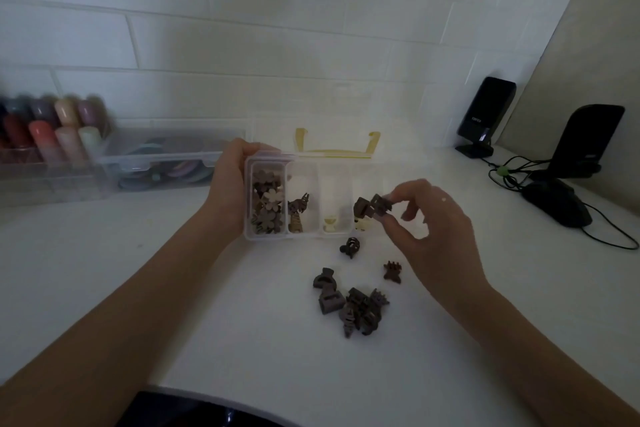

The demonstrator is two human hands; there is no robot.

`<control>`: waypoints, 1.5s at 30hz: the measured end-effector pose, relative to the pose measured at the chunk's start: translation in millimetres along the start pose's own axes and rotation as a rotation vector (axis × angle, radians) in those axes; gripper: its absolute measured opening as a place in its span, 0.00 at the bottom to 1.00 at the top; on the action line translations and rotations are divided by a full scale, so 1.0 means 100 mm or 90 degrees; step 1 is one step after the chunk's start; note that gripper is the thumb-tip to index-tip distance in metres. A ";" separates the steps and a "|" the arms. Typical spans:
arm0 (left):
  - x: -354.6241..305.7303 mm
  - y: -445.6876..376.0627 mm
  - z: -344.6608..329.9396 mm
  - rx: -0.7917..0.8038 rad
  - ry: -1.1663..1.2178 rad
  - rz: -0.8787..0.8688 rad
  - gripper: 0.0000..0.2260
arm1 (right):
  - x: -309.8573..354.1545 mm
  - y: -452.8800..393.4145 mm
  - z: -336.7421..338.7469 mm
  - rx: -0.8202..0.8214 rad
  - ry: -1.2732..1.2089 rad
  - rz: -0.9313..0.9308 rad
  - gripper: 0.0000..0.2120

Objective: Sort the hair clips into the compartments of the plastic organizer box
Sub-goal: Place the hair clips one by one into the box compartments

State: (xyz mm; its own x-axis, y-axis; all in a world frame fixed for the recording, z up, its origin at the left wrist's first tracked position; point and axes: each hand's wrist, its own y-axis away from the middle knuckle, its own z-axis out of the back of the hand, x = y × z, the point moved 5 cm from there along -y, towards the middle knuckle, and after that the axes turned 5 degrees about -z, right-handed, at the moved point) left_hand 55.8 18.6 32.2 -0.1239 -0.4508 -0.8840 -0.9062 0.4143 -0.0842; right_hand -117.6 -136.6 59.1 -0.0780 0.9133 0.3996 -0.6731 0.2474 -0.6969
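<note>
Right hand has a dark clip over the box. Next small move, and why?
Probably lower and release it into the rightmost compartment. The right hand pinches a dark square clip just above that end of the organizer box, which the left hand steadies. Flower clips fill the leftmost compartment; a pile of dark clips waits on the table.

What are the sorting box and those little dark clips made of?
The box looks like clear, glossy plastic: its thin walls show the clips inside. The dark clips on the table seem to be matte moulded plastic, since they are brown with no shine, though the dim light leaves that open.
</note>
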 end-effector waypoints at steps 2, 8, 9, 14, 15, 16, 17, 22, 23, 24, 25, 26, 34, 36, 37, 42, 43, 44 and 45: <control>0.01 -0.01 -0.02 0.008 -0.013 -0.003 0.11 | 0.05 -0.06 -0.03 -0.032 0.090 0.043 0.10; 0.07 -0.04 -0.03 0.046 -0.044 0.005 0.14 | 0.01 -0.16 -0.21 -0.068 0.225 0.058 0.13; 0.08 -0.04 -0.03 0.046 -0.043 0.008 0.13 | 0.01 -0.15 -0.21 -0.064 0.218 0.062 0.13; 0.09 -0.06 -0.01 0.041 -0.041 0.005 0.13 | -0.01 -0.08 -0.04 -0.053 0.163 0.049 0.16; 0.09 -0.06 -0.02 0.042 -0.038 0.003 0.14 | -0.01 -0.07 -0.05 -0.041 0.188 0.050 0.17; 0.09 -0.06 -0.02 0.041 -0.034 0.003 0.13 | -0.01 -0.07 -0.07 -0.027 0.221 0.054 0.18; 0.08 -0.05 -0.03 0.043 -0.031 0.003 0.13 | -0.01 -0.06 -0.10 -0.013 0.251 0.061 0.20; 0.06 -0.02 -0.04 0.042 -0.042 0.001 0.12 | 0.02 -0.04 -0.07 -0.020 0.246 0.083 0.21; 0.05 -0.03 -0.04 0.040 -0.044 0.000 0.12 | 0.02 -0.04 -0.05 -0.024 0.241 0.085 0.19; 0.05 -0.02 -0.04 0.040 -0.048 -0.002 0.11 | 0.02 -0.04 -0.06 -0.019 0.251 0.087 0.18; 0.05 -0.02 -0.04 0.041 -0.048 -0.003 0.11 | 0.01 -0.03 -0.08 -0.006 0.274 0.089 0.18; 0.05 -0.02 -0.05 0.042 -0.044 -0.002 0.11 | -0.01 -0.03 -0.11 0.009 0.303 0.090 0.18; 0.07 -0.03 -0.04 0.033 -0.033 0.005 0.12 | 0.10 0.01 0.01 -0.026 0.156 0.156 0.14; 0.09 -0.03 -0.03 0.029 -0.019 0.015 0.11 | 0.18 0.06 0.02 0.032 0.093 0.204 0.11; 0.09 -0.03 -0.03 0.027 -0.011 0.020 0.11 | 0.22 0.08 0.00 0.079 0.094 0.217 0.11; 0.06 -0.05 0.01 0.016 0.006 -0.002 0.10 | 0.13 0.11 -0.18 0.241 0.204 0.197 0.16; 0.05 -0.05 0.02 0.014 0.004 -0.007 0.09 | 0.10 0.11 -0.21 0.243 0.224 0.194 0.16; 0.04 -0.05 0.02 0.010 0.003 -0.011 0.09 | 0.08 0.11 -0.24 0.242 0.244 0.197 0.15; 0.03 -0.05 0.02 0.006 0.005 -0.015 0.10 | 0.07 0.12 -0.27 0.237 0.257 0.205 0.14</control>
State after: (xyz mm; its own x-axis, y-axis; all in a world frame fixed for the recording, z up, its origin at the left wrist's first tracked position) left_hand 61.1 16.6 28.7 -0.1052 -0.4665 -0.8783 -0.9053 0.4105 -0.1095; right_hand -106.7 -118.9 37.6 -0.0841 0.9912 -0.1019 -0.8782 -0.1221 -0.4625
